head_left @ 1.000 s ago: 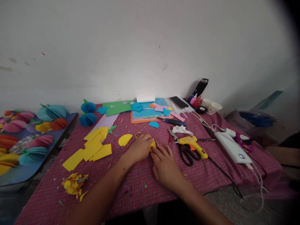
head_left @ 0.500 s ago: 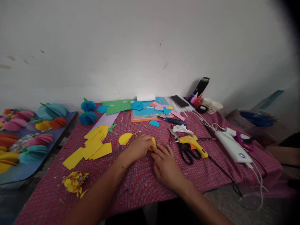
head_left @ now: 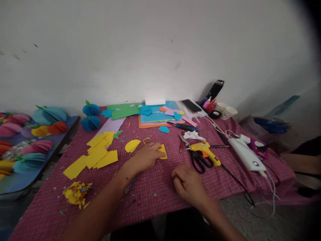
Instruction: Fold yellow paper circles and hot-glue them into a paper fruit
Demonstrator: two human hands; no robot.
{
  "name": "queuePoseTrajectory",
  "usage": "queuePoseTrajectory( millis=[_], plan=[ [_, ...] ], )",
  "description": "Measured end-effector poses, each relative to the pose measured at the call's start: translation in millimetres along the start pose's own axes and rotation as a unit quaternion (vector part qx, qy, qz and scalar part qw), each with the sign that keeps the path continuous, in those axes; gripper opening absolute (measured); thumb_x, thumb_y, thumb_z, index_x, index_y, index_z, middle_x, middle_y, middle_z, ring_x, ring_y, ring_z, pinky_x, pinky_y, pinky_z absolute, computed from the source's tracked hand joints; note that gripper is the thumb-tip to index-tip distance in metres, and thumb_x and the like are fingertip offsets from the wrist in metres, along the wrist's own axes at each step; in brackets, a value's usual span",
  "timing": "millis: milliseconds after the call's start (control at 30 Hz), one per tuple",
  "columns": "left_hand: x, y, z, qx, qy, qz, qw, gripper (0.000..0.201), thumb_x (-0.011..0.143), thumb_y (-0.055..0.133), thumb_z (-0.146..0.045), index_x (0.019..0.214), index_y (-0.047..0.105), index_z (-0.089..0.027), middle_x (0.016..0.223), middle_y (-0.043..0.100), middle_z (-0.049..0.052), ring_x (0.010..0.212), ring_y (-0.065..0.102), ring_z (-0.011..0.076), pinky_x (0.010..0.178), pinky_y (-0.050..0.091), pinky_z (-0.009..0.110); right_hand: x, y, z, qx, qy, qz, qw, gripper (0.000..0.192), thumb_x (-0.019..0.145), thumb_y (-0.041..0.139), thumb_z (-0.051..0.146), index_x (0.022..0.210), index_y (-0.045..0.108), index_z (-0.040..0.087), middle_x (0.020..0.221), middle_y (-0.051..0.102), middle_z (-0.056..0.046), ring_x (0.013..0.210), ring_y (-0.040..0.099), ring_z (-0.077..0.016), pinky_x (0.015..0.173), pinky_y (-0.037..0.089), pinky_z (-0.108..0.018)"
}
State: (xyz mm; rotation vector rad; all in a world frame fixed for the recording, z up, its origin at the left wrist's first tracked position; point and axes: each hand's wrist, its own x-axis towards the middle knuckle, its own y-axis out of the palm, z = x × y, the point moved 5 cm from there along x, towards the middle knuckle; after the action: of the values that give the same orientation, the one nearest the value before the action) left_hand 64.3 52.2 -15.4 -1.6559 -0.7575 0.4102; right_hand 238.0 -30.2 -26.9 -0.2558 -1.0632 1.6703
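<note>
My left hand (head_left: 147,155) rests on the cloth with its fingertips on a small folded piece of yellow paper (head_left: 163,152), partly covered by the fingers. My right hand (head_left: 187,182) lies apart from it, nearer the front edge, its fingers curled into a loose fist with nothing visible in them. A yellow paper half-disc (head_left: 132,146) sits just left of my left hand. Farther left, several yellow paper rectangles (head_left: 96,155) overlap. To the right lie a yellow glue gun (head_left: 204,149) and black-handled scissors (head_left: 198,160), the gun partly over the scissors.
Crumpled yellow paper (head_left: 76,193) lies at front left. Blue paper balls (head_left: 90,123) and coloured sheets (head_left: 157,117) are along the back. A white power strip (head_left: 245,155) with cables, paper cups (head_left: 229,112) and a black flask (head_left: 216,89) stand right. A side board (head_left: 32,177) holds paper pumpkins.
My right hand has let go of the yellow paper, drawn back toward the front right and curled up. My left hand stays on the paper, which now lies flatter. The view has shifted slightly.
</note>
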Motion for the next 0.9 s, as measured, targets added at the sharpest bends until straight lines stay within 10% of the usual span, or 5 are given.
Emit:
queuePoseTrajectory(
  millis=[167, 367, 667, 900],
  plan=[
    [-1, -2.1, -2, -0.007, 0.001, 0.002, 1.0, 0.039, 0.092, 0.052, -0.009, 0.117, 0.069, -0.034, 0.127, 0.057, 0.004, 0.119, 0.054, 0.0211, 0.103, 0.044, 0.037, 14, -19, 0, -0.006, -0.003, 0.014, 1.0, 0.023, 0.083, 0.047, 0.007, 0.093, 0.063, 0.02, 0.088, 0.067, -0.003, 0.083, 0.062, -0.0167, 0.076, 0.046, -0.029],
    [-3, -4.4, -3, -0.016, 0.014, -0.005, 1.0, 0.044, 0.09, 0.052, -0.006, 0.117, 0.07, -0.035, 0.127, 0.057, 0.004, 0.116, 0.054, 0.0222, 0.101, 0.045, 0.038, 97, -78, -33, -0.201, 0.011, 0.066, 0.977, 0.019, 0.087, 0.056, 0.016, 0.086, 0.074, 0.023, 0.088, 0.072, -0.006, 0.085, 0.066, -0.0209, 0.076, 0.048, -0.031],
    [-5, -4.4, -4, -0.028, 0.008, -0.012, 1.0, 0.043, 0.09, 0.051, -0.009, 0.118, 0.069, -0.036, 0.126, 0.056, 0.004, 0.116, 0.053, 0.0226, 0.101, 0.044, 0.038, 162, -40, -67, -0.312, 0.003, 0.247, 0.918, 0.029, 0.049, 0.093, 0.024, 0.048, 0.064, 0.019, 0.058, 0.069, -0.007, 0.069, 0.069, -0.0246, 0.064, 0.046, -0.03],
    [-6, -3.5, -3, -0.045, 0.01, -0.017, 0.999, 0.043, 0.091, 0.05, -0.008, 0.118, 0.07, -0.035, 0.131, 0.055, 0.004, 0.12, 0.052, 0.0218, 0.104, 0.043, 0.039, 174, -48, -72, -0.208, -0.044, 0.205, 0.955, 0.006, 0.077, 0.074, 0.016, 0.077, 0.076, 0.021, 0.079, 0.076, 0.0, 0.073, 0.066, -0.0128, 0.07, 0.042, -0.022]
  ],
)
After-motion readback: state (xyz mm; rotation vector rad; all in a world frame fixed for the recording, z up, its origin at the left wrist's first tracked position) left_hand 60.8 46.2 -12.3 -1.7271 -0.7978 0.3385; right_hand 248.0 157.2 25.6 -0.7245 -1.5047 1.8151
